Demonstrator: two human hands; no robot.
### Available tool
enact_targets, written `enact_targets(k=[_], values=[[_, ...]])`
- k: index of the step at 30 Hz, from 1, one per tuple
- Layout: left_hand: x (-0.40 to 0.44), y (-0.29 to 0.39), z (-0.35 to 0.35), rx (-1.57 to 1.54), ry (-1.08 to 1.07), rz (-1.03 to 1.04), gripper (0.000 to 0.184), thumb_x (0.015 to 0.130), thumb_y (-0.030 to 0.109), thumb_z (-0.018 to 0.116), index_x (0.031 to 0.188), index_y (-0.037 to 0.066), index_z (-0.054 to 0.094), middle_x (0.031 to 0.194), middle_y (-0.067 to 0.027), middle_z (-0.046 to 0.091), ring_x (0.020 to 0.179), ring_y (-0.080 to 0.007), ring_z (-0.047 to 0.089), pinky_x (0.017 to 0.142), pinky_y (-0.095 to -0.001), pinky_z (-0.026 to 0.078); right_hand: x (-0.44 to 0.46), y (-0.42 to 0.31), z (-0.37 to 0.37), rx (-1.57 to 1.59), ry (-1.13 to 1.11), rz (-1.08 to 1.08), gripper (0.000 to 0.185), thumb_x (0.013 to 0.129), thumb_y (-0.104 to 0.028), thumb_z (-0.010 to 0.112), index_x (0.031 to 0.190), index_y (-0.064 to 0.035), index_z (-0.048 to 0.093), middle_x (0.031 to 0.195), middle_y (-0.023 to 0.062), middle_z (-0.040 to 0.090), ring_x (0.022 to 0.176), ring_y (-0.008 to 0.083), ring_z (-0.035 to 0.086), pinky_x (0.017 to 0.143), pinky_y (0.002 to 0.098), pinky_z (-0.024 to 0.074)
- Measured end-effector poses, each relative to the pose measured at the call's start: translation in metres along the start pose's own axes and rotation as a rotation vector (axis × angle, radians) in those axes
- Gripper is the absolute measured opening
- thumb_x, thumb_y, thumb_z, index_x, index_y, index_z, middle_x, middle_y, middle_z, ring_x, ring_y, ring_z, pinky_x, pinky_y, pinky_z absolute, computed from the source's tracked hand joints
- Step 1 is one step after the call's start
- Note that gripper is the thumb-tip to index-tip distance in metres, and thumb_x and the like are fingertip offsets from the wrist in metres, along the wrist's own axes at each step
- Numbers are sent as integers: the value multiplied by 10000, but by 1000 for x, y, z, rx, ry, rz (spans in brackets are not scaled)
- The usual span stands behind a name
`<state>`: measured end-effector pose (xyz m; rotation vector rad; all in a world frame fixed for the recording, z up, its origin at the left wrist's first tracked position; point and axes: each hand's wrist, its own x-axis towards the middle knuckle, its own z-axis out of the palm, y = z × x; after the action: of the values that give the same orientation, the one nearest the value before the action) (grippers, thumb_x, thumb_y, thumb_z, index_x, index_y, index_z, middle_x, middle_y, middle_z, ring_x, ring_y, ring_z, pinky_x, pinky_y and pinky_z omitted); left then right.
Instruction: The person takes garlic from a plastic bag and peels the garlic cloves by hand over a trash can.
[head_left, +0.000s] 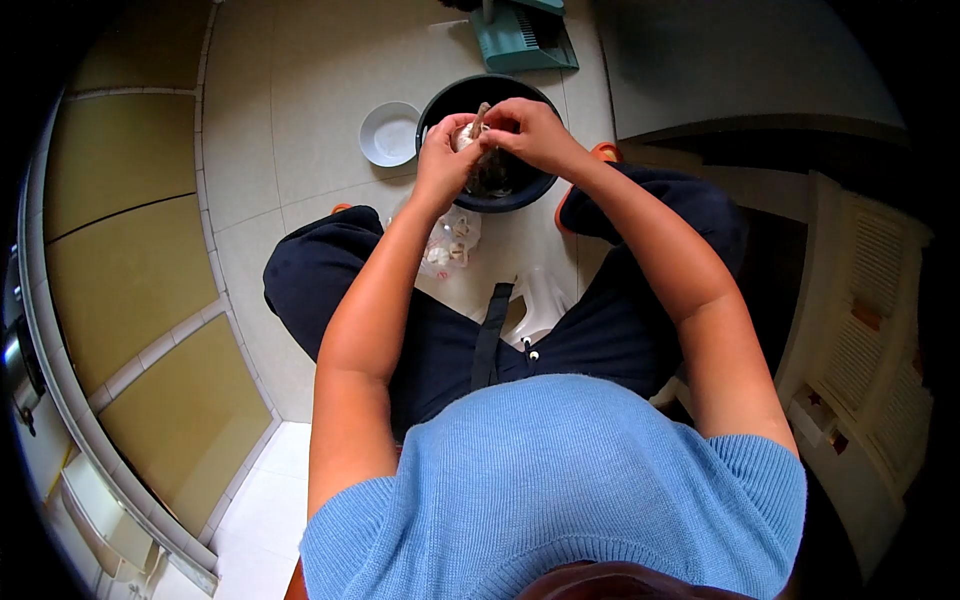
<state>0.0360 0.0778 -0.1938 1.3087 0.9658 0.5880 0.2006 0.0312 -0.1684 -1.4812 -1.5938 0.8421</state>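
Garlic [462, 137] is held in the closed fingers of the left hand [443, 160], and its stem [481, 116] is pinched narrowly by the fingertips of the right hand [530, 135]; both hands and the garlic are placed over the bucket [500, 90], whose mouth lies beneath them. All positions are given relative to this bucket. The pale tiled floor [310, 80] is spread around it. Well to its left, a row of tan panels [130, 150] is seen. On its near side, the wearer's blue top [560, 470] and dark trousers [620, 310] are shown, the knees being parted to either side. Behind its far rim, a teal dustpan [500, 42] is set on the floor. Just beside it on the left, a white bowl [391, 134] is stood upright, with nothing seen inside. Between it and the wearer, a white plastic object [545, 305] is partly hidden by the trousers. At its near left, a clear bag [470, 225] is laid, in which pale bulbs [440, 255] are visible. Close on its right, an orange slipper [563, 212] is partly seen. The bucket's contents are too dark to be identified.
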Motion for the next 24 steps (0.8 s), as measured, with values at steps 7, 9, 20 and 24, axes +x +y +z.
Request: enact_targets(k=[7, 9, 20, 24], values=[[-5, 8, 5, 248, 8, 253, 411, 733, 142, 726, 1118, 65, 607, 1012, -97, 622, 938, -207, 584, 820, -303, 464, 1, -2, -2, 87, 92, -2, 79, 779, -43, 571, 809, 15, 615, 700, 39, 567, 661, 129, 535, 612, 264, 446], [-11, 20, 9, 77, -36, 152, 411, 741, 108, 720, 1130, 53, 599, 1015, -74, 625, 939, -171, 582, 815, -282, 467, 1, -2, -4, 284, 53, 109, 79, 781, -34, 555, 809, 5, 617, 706, 18, 566, 663, 118, 531, 618, 251, 440], [-11, 29, -9, -262, -338, -72, 547, 750, 30, 685, 1250, 29, 463, 1129, -60, 555, 1014, -121, 535, 881, -263, 443, 3, 4, -18, 782, -267, 506, 72, 817, -63, 549, 833, -68, 620, 718, -26, 559, 602, 58, 450, 558, 211, 367], [-16, 33, -9, -428, -318, -155, 566, 727, 49, 689, 1224, 50, 418, 1109, -59, 543, 1012, -139, 532, 888, -263, 435, 2, 5, -15, 1029, -304, 513, 79, 840, -77, 552, 892, -57, 608, 732, -23, 555, 607, 58, 461, 549, 204, 365]])
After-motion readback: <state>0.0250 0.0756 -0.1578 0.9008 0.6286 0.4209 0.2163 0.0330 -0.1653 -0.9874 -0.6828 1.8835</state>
